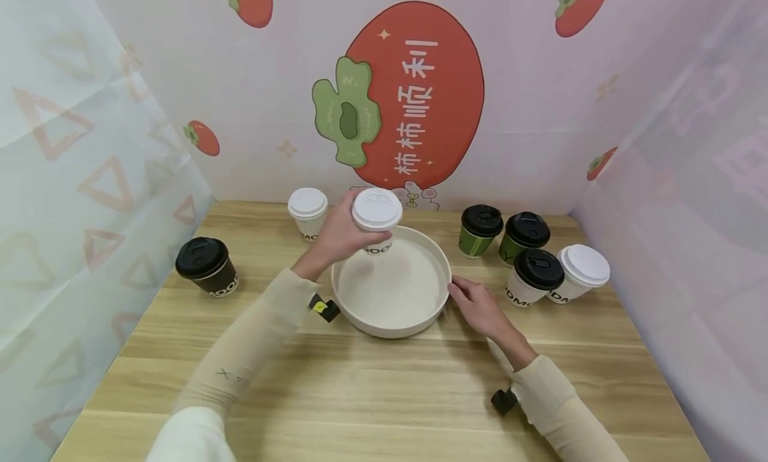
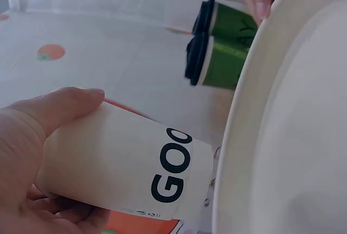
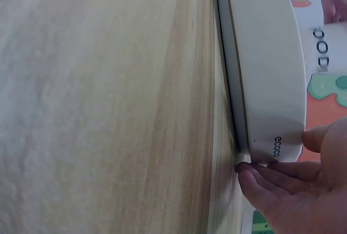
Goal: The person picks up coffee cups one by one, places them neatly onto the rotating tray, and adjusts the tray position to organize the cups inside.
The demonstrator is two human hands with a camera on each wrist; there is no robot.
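Note:
A white paper coffee cup (image 1: pixel 377 210) with a white lid is gripped by my left hand (image 1: pixel 337 237), held over the back left part of a round cream tray (image 1: pixel 393 292). In the left wrist view, thumb and fingers wrap the cup (image 2: pixel 119 155), with dark letters on its side and its base towards the tray (image 2: pixel 230 153). My right hand (image 1: pixel 479 309) holds the tray's right edge. From the right wrist, the thumb lies at the rim of the tray (image 3: pixel 271 66) and the other fingers are at its lower side.
Behind the left hand stands another white-lidded cup (image 1: pixel 308 212); a black-lidded dark cup (image 1: pixel 207 267) is at the left. Right of the tray are two green cups (image 1: pixel 475 239), a black-lidded white cup (image 1: pixel 528 285) and a white-lidded cup (image 1: pixel 582 272). Printed cloth walls (image 1: pixel 528 115) border the wooden table (image 1: pixel 384 395).

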